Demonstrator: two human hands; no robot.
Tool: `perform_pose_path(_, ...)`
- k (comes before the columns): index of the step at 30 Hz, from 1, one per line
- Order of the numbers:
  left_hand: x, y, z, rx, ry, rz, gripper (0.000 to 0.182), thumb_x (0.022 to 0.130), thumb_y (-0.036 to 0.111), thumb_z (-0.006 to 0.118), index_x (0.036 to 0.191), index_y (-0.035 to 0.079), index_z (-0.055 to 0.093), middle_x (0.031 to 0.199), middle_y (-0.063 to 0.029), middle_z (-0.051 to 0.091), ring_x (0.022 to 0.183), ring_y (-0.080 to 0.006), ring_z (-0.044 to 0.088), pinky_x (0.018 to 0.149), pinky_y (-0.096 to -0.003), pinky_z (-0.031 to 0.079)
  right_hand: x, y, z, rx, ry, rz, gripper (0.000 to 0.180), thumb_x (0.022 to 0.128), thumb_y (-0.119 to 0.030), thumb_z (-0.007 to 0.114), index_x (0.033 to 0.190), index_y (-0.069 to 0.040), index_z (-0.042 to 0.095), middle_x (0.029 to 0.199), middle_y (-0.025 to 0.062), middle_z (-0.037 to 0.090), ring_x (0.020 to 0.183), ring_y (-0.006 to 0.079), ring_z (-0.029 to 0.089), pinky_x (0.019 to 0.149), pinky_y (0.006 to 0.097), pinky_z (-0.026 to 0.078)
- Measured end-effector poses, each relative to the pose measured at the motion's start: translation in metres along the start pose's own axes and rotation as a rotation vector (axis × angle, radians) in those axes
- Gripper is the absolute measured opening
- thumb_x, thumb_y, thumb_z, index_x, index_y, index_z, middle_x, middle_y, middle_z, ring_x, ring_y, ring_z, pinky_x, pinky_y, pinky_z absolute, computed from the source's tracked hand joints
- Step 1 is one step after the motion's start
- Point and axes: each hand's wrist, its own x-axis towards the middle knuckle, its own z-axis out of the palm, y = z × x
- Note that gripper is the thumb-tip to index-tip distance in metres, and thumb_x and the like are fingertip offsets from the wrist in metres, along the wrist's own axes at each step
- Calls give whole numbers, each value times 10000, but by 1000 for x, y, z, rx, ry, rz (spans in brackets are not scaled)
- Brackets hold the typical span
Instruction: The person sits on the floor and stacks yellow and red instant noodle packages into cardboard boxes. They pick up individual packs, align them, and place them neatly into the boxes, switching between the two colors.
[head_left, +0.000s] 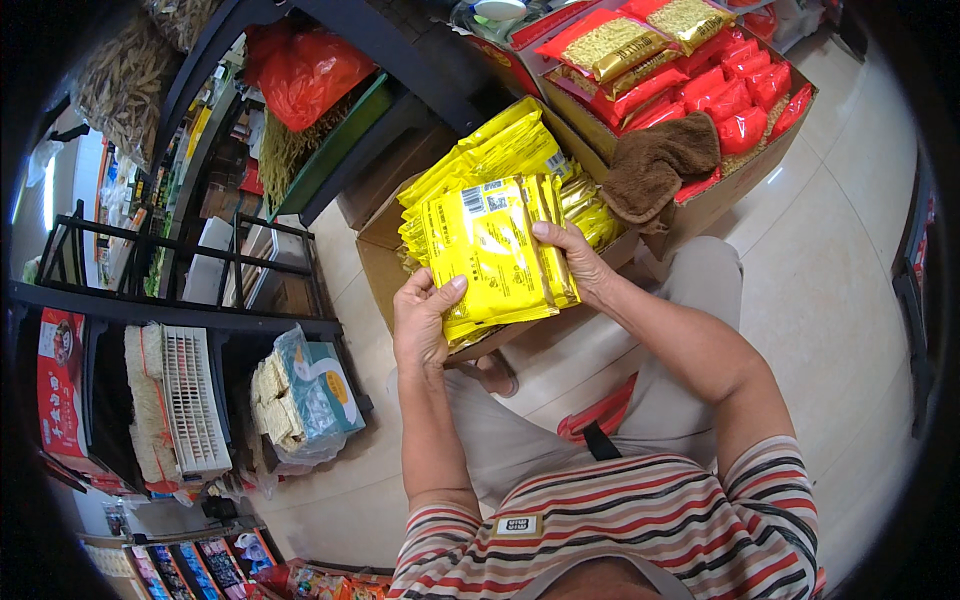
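A small stack of yellow plastic packets (491, 259) is held between my two hands, its printed back sides facing up. My left hand (424, 311) grips the near left corner, thumb on top. At the right edge, my right hand (574, 255) closes around the stack with its thumb over the top packet. Directly beneath and beyond is an open cardboard box (377, 281) holding more yellow packets (487, 154) in rows. The held stack hides part of the box's contents.
A brown cloth (660, 169) drapes over the corner of a second carton (750, 169) filled with red packets (742, 131). Dark metal shelving (172, 307) stands on the left, with dried goods and a white plastic basket (195, 401). Beneath me is a red seat (600, 409).
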Motion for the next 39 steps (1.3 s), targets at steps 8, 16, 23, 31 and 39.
perform_pose_path(8, 0, -3, -12, -72, -32, -27, 243, 757, -39, 594, 988, -87, 536, 949, -173, 618, 788, -208, 631, 736, -315, 516, -2, -3, 4, 6, -35, 37, 530, 742, -186, 629, 1167, 36, 404, 1030, 152, 555, 920, 217, 585, 803, 328, 502)
perform_pose_path(16, 17, 10, -50, -295, -20, 80, 248, 820, 32, 533, 1059, -30, 520, 1022, -139, 600, 886, -236, 608, 798, -371, 496, -15, -6, 2, 206, -33, 211, 579, 752, -265, 593, 1210, 27, 392, 1103, 175, 547, 952, 250, 584, 841, 372, 481)
perform_pose_path(23, 81, 16, -57, -121, 128, 236, 254, 790, -14, 559, 1041, -34, 521, 987, -132, 605, 811, -205, 611, 741, -330, 501, -58, -9, -2, 221, -65, 392, 576, 745, -239, 590, 1209, 37, 390, 1109, 195, 543, 966, 254, 580, 849, 368, 476)
perform_pose_path(31, 132, -6, 19, 349, 80, 263, 160, 722, -40, 619, 874, -48, 569, 799, -99, 626, 642, -130, 585, 602, -231, 457, -81, -20, 2, 74, -169, 324, 618, 695, -188, 637, 1218, 22, 385, 1113, 142, 531, 1011, 207, 535, 876, 333, 435)
perform_pose_path(39, 187, -60, 33, 961, -148, 391, 194, 713, -1, 629, 883, -70, 568, 780, -96, 620, 660, -136, 575, 594, -251, 450, -82, -22, 9, 55, -222, 385, 612, 693, -181, 628, 1220, 16, 386, 1128, 135, 522, 1019, 194, 524, 893, 319, 413)
